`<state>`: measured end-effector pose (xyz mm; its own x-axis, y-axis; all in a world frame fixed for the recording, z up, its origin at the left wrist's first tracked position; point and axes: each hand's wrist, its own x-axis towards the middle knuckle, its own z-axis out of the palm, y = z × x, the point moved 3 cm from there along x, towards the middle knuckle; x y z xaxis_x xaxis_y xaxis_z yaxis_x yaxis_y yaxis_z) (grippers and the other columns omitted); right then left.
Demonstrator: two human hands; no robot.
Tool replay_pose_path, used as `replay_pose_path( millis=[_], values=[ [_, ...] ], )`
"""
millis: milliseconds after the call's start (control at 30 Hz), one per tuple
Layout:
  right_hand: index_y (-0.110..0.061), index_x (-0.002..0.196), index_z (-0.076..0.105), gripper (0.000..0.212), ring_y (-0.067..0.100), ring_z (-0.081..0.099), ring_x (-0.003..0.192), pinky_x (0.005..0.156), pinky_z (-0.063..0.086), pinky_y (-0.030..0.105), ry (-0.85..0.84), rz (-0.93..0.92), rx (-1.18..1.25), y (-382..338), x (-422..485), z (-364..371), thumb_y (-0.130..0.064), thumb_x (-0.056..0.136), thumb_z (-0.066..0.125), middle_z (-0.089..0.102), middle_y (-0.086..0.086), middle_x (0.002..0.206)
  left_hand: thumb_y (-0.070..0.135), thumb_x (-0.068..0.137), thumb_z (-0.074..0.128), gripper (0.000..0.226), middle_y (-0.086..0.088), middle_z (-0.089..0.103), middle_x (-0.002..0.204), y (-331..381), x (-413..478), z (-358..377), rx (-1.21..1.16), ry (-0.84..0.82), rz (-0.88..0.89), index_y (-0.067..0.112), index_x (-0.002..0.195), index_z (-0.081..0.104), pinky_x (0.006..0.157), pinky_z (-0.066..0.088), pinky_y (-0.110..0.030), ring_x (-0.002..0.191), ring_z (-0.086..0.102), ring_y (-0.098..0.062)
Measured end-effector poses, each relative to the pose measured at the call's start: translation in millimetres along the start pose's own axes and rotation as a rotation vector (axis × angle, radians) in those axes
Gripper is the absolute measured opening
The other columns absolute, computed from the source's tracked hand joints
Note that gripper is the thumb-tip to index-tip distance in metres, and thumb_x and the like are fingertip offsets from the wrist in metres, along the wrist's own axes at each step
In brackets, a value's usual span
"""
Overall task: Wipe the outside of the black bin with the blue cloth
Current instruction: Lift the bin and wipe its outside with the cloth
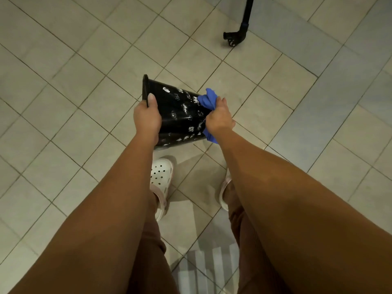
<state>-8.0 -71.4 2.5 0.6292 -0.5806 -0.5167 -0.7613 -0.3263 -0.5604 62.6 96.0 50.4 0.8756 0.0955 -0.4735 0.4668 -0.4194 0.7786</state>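
Two hands hold the work between them. The bin [178, 115] lies on its side in front of the person, long axis running left to right: open rim toward the left hand [147, 115], base toward the right hand [219, 118]. The left hand grips the rim, thumb [151, 99] laid on the outer wall, its fingers hidden. The right hand is closed round the bunched cloth [209, 98], pressing it to the wall at the base end. White smudges [166, 89] dot the upward-facing wall between the hands. The stroke ahead likely runs along the axis, base toward rim; the right hand is nearer. Whether the bin touches the floor [84, 60] cannot be told.
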Motion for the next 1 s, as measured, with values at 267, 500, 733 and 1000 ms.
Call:
replay_pose_path(
  millis=[267,500,733,1000],
  values=[
    [-0.005,0.140,0.029,0.053,0.032,0.019,0.140,0.112,0.026,0.048,0.004,-0.174,-0.194,16,-7,8,-0.005,0.089,0.043,0.017,0.013,0.153,0.039,0.106,0.037,0.040,-0.006,0.058,0.082,7,6,2,0.048,0.027,0.119,0.019,0.076,0.053,0.078,0.052,-0.037,0.080,0.058,-0.020],
    [-0.004,0.141,0.032,0.058,0.028,0.020,0.142,0.115,0.024,0.041,0.046,-0.310,-0.068,19,-9,6,0.005,0.085,0.044,0.020,0.012,0.154,0.037,0.106,0.039,0.042,-0.004,0.053,0.075,2,11,7,0.060,0.031,0.100,0.017,0.071,0.050,0.074,0.049,-0.035,0.075,0.055,-0.019],
    [-0.011,0.150,0.009,0.072,0.023,-0.002,0.146,0.117,0.003,0.030,0.012,-0.228,-0.098,19,-7,13,0.005,0.088,0.043,0.003,0.009,0.158,0.037,0.106,0.039,0.039,-0.010,0.058,0.083,2,12,12,0.074,0.037,0.118,0.016,0.075,0.052,0.073,0.051,-0.034,0.078,0.059,-0.021],
    [-0.010,0.149,0.016,0.068,0.024,0.000,0.146,0.119,0.006,0.034,-0.012,-0.294,-0.079,15,-3,13,0.006,0.087,0.041,0.009,0.010,0.158,0.036,0.106,0.038,0.038,-0.007,0.054,0.082,-2,14,17,0.042,0.021,0.051,0.015,0.077,0.050,0.071,0.047,-0.031,0.076,0.055,-0.018]
  ],
)
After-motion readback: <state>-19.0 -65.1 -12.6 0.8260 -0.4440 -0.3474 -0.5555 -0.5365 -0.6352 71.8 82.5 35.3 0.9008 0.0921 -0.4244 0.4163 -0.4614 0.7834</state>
